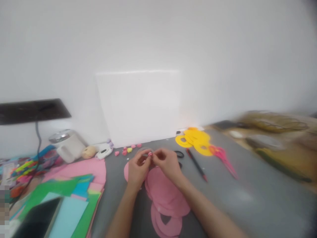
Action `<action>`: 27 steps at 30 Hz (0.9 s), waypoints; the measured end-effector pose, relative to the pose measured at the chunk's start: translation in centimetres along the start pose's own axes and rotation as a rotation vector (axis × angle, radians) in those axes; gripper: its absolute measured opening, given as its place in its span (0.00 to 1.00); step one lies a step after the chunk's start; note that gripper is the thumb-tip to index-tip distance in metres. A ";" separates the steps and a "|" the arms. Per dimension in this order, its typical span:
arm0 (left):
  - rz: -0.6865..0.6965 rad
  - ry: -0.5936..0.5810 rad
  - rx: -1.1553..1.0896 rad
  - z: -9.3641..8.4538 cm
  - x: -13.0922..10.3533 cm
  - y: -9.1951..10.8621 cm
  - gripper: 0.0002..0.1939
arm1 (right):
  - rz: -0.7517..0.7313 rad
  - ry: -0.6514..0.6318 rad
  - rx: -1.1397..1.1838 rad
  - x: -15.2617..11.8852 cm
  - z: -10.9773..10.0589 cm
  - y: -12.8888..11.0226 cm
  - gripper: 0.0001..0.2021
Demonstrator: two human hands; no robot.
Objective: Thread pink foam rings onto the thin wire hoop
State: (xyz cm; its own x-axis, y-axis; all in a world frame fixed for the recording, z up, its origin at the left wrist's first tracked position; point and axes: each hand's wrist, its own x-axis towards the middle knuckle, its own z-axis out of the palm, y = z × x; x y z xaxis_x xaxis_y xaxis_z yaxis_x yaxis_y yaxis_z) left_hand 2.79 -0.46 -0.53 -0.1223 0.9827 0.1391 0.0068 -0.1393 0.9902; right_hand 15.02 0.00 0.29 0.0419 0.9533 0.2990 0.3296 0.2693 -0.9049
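Observation:
My left hand (138, 167) and my right hand (167, 162) meet over the middle of the table, fingers closed in a pinch. Between their fingertips is a small pink bead-like piece (150, 154); its exact kind is blurred. Just behind the fingers, a thin pale loop (146, 148) shows in part. Beneath my wrists lie overlapping pink felt-like cutouts (168, 191), some with holes. Several heart-shaped beads (125, 151), pink and one yellow, lie beyond my left hand. Black handles (179, 154) stick out past my right hand, which hides the rest.
To the right lie a dark pencil (196, 165), pink scissors (224, 160) and yellow ring cutouts (195, 138). A white board (141, 109) leans on the wall. At left are coloured sheets (69, 205), a phone (37, 218), a white mug-like container (70, 147) and a cable (38, 138).

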 end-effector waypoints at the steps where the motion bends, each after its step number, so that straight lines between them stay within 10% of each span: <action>1: -0.016 0.009 -0.014 0.1 -0.1 0.1 0.15 | -0.041 0.012 -0.050 -0.1 0.1 0.0 0.06; 22: -0.029 -0.009 -0.046 0.3 -0.1 -0.2 0.09 | -0.240 0.056 -0.258 -0.3 0.4 0.6 0.06; 27: -0.047 -0.020 -0.031 0.1 -0.2 -0.5 0.09 | -0.089 0.004 -0.163 -0.3 0.3 0.2 0.06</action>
State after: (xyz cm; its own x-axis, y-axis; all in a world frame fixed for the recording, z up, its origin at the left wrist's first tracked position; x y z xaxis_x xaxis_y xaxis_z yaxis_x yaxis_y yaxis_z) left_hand 2.94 -0.54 -1.05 -0.1023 0.9904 0.0925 -0.0291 -0.0960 0.9950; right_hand 14.82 -0.20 -0.07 0.0094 0.9263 0.3768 0.4802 0.3263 -0.8142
